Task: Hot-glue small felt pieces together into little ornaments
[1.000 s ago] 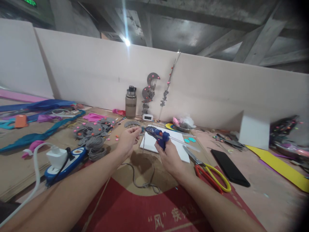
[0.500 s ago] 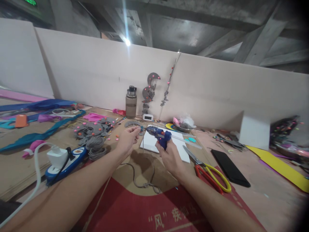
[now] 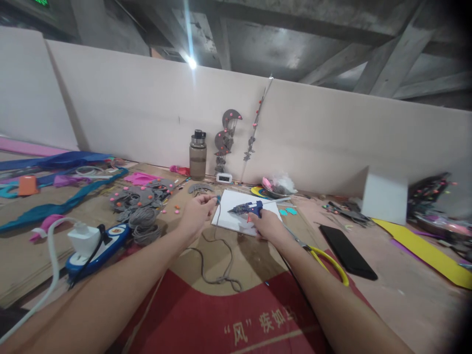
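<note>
- Work table (image 3: 387, 305): cluttered w/ craft bits; red printed cardboard (image 3: 221, 314) lies nearest the person, white board (image 3: 236, 223) sits mid-table.
- Right hand (image 3: 269, 227): clenched round the grip of the blue hot glue gun (image 3: 248, 210), low over the white board, nozzle pointing left, glue stick trailing out the back.
- Left hand (image 3: 197, 214): pinching the top end of a grey cord (image 3: 217, 255) between thumb & fingertips, just left of the nozzle; rest of the cord droops & loops on the cardboard.
- Step looks like gluing the cord end. To do it well: keep the pinch behind the tip so hot glue misses the fingers, hold the cord end steady, keep the nozzle close, squeeze gently for a small bead, let drips land on the white board.
- Nearby: yellow-handled scissors (image 3: 328, 260) by the right forearm, black phone (image 3: 348, 251) further right, water bottle (image 3: 198, 155) at the back wall, blue power strip (image 3: 98, 248) at left.
- Vs 0.5 s ago: gun has dropped from mid-air to just over the board & the right hand has turned flatter; nozzle now sits apart from the cord end, where before it nearly met it. Left hand barely moved.
</note>
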The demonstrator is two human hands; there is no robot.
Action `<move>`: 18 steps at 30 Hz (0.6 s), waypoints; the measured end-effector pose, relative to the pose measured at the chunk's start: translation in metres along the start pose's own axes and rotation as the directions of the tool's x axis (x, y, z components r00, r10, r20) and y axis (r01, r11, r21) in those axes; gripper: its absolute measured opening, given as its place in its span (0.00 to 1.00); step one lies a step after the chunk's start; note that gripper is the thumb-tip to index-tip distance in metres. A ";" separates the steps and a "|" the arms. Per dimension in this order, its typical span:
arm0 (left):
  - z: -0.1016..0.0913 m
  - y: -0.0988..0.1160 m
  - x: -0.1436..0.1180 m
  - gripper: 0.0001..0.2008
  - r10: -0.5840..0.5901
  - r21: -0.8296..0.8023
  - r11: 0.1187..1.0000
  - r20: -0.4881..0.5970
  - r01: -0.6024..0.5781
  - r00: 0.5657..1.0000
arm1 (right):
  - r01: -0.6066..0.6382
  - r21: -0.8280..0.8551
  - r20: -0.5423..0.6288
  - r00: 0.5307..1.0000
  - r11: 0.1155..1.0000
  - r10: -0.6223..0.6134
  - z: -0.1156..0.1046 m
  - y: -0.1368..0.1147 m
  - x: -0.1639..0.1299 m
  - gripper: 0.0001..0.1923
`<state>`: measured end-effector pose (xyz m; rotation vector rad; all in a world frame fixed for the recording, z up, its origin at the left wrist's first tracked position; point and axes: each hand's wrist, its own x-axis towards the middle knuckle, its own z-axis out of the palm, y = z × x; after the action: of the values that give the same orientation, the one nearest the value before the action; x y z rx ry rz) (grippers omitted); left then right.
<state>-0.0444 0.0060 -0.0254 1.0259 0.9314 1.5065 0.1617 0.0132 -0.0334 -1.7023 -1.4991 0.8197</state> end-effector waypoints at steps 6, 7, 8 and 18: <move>0.002 0.000 -0.003 0.18 0.035 0.067 0.997 0.018 -0.036 0.999 | 0.425 -0.347 -0.280 0.804 0.836 -0.525 0.002 -0.017 -0.025 0.07; 0.003 0.000 -0.004 0.17 0.045 0.090 0.995 0.027 -0.047 0.999 | 0.480 -0.243 -0.250 0.808 0.843 -0.533 0.008 -0.022 -0.031 0.06; 0.004 -0.001 -0.005 0.17 0.059 0.116 0.991 0.040 -0.064 0.997 | 0.497 -0.100 -0.233 0.830 0.862 -0.506 0.014 -0.027 -0.036 0.06; 0.010 0.001 -0.013 0.15 0.143 0.305 0.937 0.101 -0.167 0.985 | 0.017 0.719 0.193 0.956 0.695 -0.223 0.044 -0.037 -0.052 0.15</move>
<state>-0.0340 -0.0066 -0.0234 1.4058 1.0774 1.4637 0.0985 -0.0310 -0.0256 -0.9168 -1.1925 1.3830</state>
